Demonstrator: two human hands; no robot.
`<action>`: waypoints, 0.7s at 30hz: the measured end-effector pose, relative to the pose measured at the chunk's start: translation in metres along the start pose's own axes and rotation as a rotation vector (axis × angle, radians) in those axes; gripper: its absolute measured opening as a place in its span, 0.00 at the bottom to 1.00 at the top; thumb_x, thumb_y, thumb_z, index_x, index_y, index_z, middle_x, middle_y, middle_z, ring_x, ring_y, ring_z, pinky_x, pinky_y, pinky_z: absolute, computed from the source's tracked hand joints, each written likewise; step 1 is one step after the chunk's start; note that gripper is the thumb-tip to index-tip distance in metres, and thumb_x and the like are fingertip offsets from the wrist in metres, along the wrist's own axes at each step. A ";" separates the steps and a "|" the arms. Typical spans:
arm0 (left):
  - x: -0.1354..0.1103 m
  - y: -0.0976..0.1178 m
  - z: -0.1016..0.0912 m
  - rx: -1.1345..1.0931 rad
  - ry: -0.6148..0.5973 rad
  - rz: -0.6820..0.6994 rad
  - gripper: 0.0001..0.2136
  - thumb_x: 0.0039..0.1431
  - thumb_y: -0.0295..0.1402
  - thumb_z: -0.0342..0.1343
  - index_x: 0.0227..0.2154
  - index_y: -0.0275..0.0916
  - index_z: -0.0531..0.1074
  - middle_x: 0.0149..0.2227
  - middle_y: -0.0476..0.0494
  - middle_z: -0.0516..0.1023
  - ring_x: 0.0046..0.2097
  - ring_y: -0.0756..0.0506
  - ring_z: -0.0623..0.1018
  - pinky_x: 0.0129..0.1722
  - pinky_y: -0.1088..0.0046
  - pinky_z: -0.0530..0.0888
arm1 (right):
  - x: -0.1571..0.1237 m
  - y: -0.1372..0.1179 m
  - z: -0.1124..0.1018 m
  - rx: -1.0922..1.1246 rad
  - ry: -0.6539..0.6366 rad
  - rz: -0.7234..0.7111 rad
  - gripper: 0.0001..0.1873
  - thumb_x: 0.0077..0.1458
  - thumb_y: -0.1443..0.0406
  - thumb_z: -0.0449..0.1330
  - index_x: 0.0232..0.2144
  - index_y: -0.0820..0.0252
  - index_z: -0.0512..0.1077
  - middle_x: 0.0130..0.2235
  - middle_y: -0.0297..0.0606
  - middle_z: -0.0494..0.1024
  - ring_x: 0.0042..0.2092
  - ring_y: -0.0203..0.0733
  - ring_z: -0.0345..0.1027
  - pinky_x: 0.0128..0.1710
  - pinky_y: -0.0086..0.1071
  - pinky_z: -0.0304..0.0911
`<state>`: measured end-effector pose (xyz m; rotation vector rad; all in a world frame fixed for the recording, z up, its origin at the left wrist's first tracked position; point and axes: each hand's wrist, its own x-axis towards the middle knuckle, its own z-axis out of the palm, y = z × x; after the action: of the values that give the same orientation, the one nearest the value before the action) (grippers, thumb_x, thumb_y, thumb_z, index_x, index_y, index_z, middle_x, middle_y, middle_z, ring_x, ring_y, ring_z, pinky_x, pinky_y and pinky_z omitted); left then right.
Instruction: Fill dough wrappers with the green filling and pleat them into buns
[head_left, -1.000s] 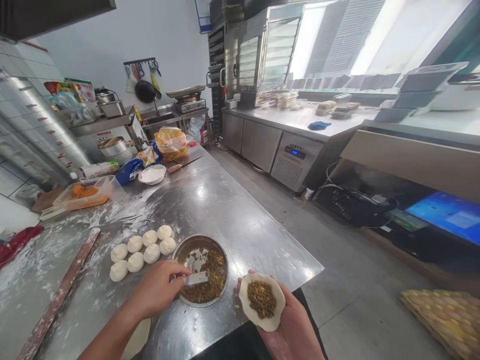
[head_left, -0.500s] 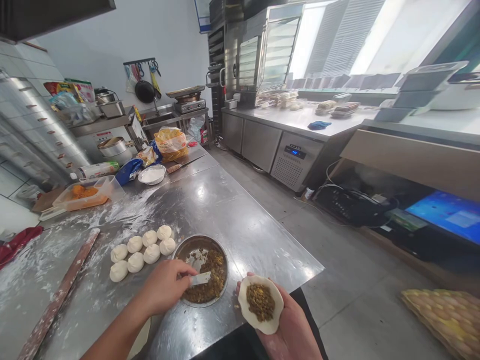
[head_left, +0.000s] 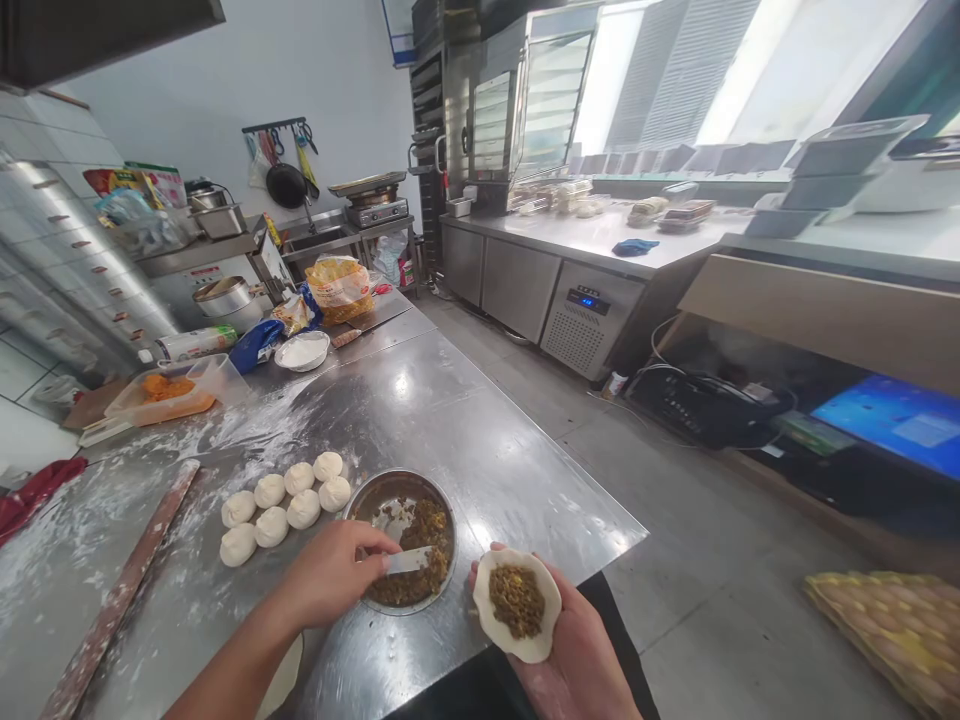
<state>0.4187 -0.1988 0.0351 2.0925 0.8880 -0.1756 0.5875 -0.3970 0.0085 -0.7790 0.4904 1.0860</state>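
Observation:
My left hand (head_left: 341, 572) is closed on the end of a flat, pale filling spatula (head_left: 409, 561). Its blade reaches into a round metal bowl (head_left: 352, 497) and touches the brown, crumbly filling (head_left: 431, 525). My right hand (head_left: 581, 645), palm up past the table's front edge, cups a round dough wrapper (head_left: 487, 625). A mound of filling (head_left: 517, 600) lies in the middle of that wrapper. Left of the bowl, several pleated buns (head_left: 271, 526) sit in two rows. Part of a flat dough sheet (head_left: 283, 680) shows beneath my left forearm.
A long, floury wooden rolling pin (head_left: 124, 590) lies at the left of the steel table (head_left: 480, 430). Farther back are a plastic tub with orange stuff (head_left: 217, 385), a bowl of white powder (head_left: 302, 350) and a yellow bag (head_left: 339, 290). Floor (head_left: 690, 570) lies to the right.
The spatula has moved slightly right through the filling with my left hand. My right hand and the filled wrapper have shifted a little left. The buns have stayed in place.

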 end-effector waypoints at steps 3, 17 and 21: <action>0.005 0.003 0.004 -0.015 -0.015 0.000 0.13 0.61 0.40 0.56 0.42 0.50 0.84 0.40 0.53 0.85 0.38 0.45 0.79 0.37 0.72 0.68 | 0.003 0.003 0.001 0.024 -0.022 0.035 0.13 0.52 0.66 0.67 0.41 0.64 0.80 0.37 0.45 0.85 0.43 0.55 0.81 0.40 0.44 0.79; 0.011 0.002 0.002 -0.081 -0.062 -0.005 0.15 0.58 0.39 0.56 0.43 0.45 0.84 0.34 0.50 0.84 0.33 0.47 0.75 0.32 0.73 0.65 | 0.000 0.006 0.009 -0.131 -0.115 0.053 0.20 0.60 0.57 0.63 0.45 0.70 0.81 0.44 0.51 0.86 0.45 0.54 0.81 0.40 0.36 0.77; 0.012 0.008 0.002 -0.093 -0.049 0.009 0.14 0.58 0.37 0.56 0.42 0.48 0.85 0.36 0.52 0.84 0.36 0.46 0.77 0.35 0.73 0.66 | -0.003 0.005 0.012 -0.141 -0.123 0.051 0.22 0.58 0.57 0.64 0.45 0.72 0.81 0.45 0.53 0.85 0.47 0.56 0.81 0.44 0.37 0.77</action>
<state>0.4326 -0.1973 0.0339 1.9971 0.8422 -0.1765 0.5815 -0.3881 0.0168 -0.8211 0.3337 1.2182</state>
